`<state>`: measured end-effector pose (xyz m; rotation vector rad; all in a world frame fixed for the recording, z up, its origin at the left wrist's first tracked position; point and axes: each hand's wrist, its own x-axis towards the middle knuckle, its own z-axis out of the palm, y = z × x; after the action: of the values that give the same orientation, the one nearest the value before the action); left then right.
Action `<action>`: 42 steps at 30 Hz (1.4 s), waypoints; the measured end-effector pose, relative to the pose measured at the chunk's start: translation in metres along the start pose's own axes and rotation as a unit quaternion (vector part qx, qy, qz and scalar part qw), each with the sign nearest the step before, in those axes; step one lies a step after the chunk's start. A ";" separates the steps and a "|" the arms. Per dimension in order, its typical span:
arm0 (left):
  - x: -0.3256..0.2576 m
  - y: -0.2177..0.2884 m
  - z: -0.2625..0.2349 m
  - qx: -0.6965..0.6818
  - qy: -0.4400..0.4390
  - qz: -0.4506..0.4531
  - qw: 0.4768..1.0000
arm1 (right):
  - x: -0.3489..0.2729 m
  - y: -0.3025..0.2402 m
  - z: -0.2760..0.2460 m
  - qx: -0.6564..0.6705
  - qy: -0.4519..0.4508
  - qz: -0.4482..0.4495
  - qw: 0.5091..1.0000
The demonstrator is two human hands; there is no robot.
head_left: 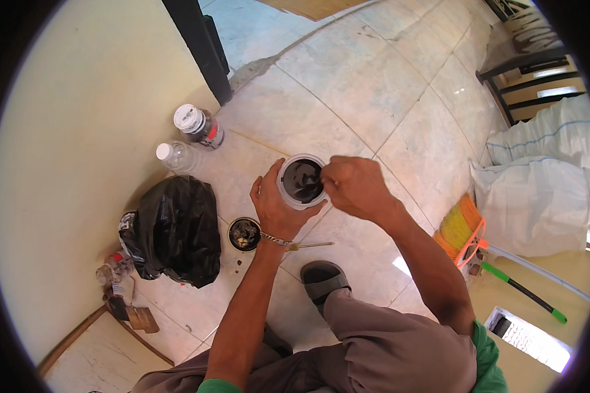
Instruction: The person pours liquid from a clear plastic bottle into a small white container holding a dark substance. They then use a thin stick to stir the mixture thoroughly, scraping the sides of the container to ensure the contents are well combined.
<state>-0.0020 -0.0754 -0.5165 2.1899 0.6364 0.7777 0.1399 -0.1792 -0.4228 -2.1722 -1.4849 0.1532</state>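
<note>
My left hand (pixel 276 208) is wrapped around a white round tub (pixel 301 156), its thumb and fingers along the sides. Thick, glossy black paint-like stuff (pixel 299 178) fills much of the tub, with swirl marks on its surface. At the tub's right rim my right hand (pixel 355 187) is closed in a pinch; whatever is between its fingers is hidden. Just below the tub, beside my left wrist, a round dish (pixel 231 239) holds a dark, crusty clump. A thin screwdriver-like tool (pixel 313 246) lies on the floor to the right of that wrist.
To the left are a black plastic bag (pixel 180 229), a clear bottle (pixel 183 157) and a white-capped dark jar (pixel 206 128). A thin stick (pixel 259 141) lies beyond the tub. White sacks (pixel 537 206), an orange-yellow broom (pixel 460 229) and a green-ended handle (pixel 524 292) are at right.
</note>
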 end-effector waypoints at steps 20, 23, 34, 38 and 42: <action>0.000 0.001 -0.001 0.008 -0.007 -0.005 1.000 | 0.004 -0.004 0.001 -0.028 0.027 0.009 0.999; 0.000 0.001 -0.001 -0.003 -0.012 -0.006 1.000 | 0.000 -0.001 0.000 0.021 -0.003 -0.027 0.999; 0.001 0.002 -0.002 0.000 -0.006 -0.002 1.000 | 0.005 -0.003 -0.006 -0.069 0.042 0.026 0.996; 0.001 0.001 0.000 0.004 -0.002 0.001 1.000 | 0.002 -0.015 0.002 0.014 -0.024 -0.004 1.000; 0.001 0.001 -0.001 0.008 -0.002 0.002 1.000 | 0.009 -0.008 -0.010 -0.085 -0.016 0.057 0.995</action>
<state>-0.0015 -0.0755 -0.5148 2.2069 0.6379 0.7723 0.1403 -0.1722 -0.4085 -2.4023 -1.4383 0.1054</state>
